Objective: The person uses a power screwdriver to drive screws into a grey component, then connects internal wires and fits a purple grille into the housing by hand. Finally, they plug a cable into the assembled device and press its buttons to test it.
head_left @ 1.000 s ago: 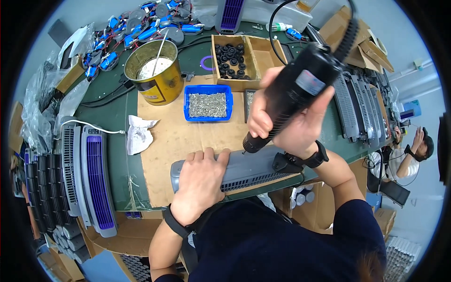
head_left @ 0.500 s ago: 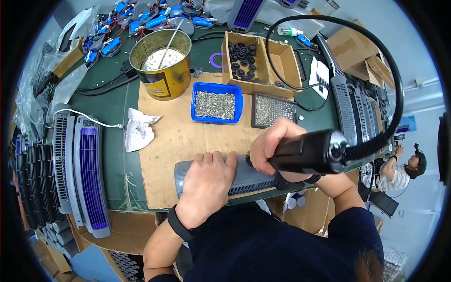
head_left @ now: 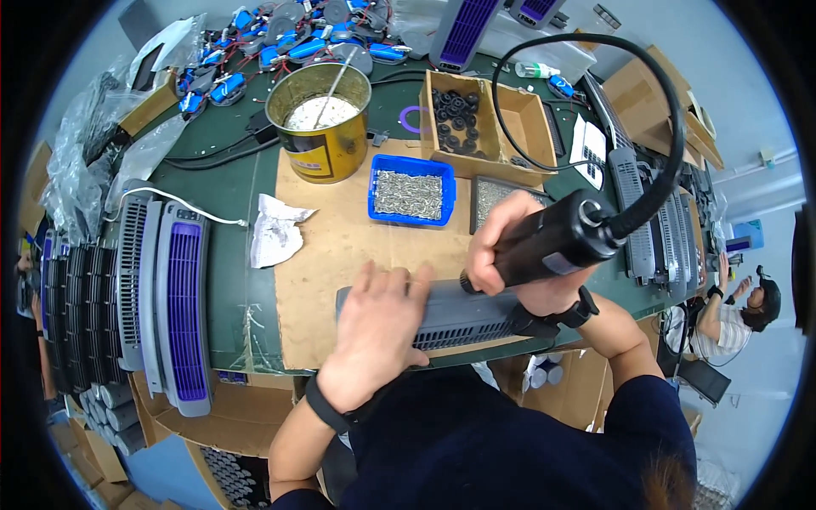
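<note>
A long grey slotted housing (head_left: 467, 316), like the body of a tower fan, lies across the front of the cardboard sheet. My left hand (head_left: 378, 319) grips its left end, fingers over the top and thumb at the near side; the fingers are slightly blurred. My right hand (head_left: 493, 246) is wrapped around a black corded power screwdriver (head_left: 548, 248). The driver's dark nose is over the housing's upper face; the bit and any screw under it are hidden. Beyond the housing stands a blue tray (head_left: 412, 220) of small screws, with a dark compartment tray (head_left: 476, 212) partly behind my right hand.
A yellow can (head_left: 314, 161) with a stick and white paste stands behind crumpled paper (head_left: 276, 229). A cardboard box (head_left: 489, 166) holds black round parts. Purple-grilled housings (head_left: 183, 314) line the left. The thick cable (head_left: 671, 161) loops overhead. Another person (head_left: 722, 314) sits far right.
The whole view has shifted, so the bench appears further right. The screwdriver's rear end has tilted up and away. My left thumb now shows along the housing's near side.
</note>
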`<state>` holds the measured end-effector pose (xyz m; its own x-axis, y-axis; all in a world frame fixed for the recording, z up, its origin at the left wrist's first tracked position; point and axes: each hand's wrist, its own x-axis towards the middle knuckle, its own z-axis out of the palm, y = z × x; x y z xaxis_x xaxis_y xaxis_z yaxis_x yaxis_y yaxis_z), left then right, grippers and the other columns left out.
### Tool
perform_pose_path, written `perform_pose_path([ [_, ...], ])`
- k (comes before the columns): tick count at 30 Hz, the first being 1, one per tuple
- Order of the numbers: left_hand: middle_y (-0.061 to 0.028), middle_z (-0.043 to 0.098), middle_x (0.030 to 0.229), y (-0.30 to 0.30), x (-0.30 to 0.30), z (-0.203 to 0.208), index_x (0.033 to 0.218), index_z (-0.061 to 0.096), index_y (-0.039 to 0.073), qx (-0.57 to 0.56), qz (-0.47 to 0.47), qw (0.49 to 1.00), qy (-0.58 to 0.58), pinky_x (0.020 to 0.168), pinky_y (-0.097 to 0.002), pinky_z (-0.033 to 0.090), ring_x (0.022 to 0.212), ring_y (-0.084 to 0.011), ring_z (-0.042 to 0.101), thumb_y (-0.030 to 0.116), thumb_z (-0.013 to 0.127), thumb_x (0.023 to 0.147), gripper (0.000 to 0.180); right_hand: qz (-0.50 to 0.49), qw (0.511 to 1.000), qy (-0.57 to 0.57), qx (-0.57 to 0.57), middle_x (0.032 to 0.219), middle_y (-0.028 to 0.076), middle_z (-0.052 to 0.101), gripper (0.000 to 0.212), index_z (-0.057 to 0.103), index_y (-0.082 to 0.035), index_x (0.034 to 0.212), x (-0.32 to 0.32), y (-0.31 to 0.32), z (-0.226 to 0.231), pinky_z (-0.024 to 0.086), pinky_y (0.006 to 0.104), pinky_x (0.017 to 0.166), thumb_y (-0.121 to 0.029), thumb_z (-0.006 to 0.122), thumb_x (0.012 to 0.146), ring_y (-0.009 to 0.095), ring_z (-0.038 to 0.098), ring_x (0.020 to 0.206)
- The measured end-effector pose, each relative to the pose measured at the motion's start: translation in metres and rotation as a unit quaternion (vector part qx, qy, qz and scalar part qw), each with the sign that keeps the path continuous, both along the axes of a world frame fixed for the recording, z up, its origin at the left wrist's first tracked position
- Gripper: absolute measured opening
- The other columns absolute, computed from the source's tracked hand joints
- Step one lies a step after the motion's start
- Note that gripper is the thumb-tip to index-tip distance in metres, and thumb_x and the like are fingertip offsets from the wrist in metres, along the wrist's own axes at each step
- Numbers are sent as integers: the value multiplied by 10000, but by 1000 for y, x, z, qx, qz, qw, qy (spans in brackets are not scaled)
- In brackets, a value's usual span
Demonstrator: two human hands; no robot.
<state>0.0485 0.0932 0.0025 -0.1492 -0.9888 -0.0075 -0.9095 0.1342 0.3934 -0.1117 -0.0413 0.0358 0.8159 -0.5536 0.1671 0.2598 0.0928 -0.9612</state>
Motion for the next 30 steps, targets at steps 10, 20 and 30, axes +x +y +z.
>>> perform_pose_path([
  [10,-282,601,1166,38,49,-16,1325,473,-112,19,145,964,222,950,-426,472,1097,-412,588,266,924,492,1019,41,993,-107,-3,594,88,517,998,433,-15,1140,83,17,23,443,301,472,-925,314,747,162,483,472],
  [20,-224,632,1048,37,50,-24,1177,559,-16,-1,137,927,348,888,-448,482,1008,-424,598,145,890,520,753,103,994,-13,26,682,71,563,983,444,-10,1094,106,30,-4,452,283,532,-919,350,734,138,512,517],
  [30,-204,612,1082,39,51,-39,1133,576,18,-26,99,931,351,922,-462,456,1047,-415,569,163,886,543,682,166,969,-11,-181,706,8,593,375,533,-33,921,98,19,-19,463,272,588,-400,523,849,139,579,628],
])
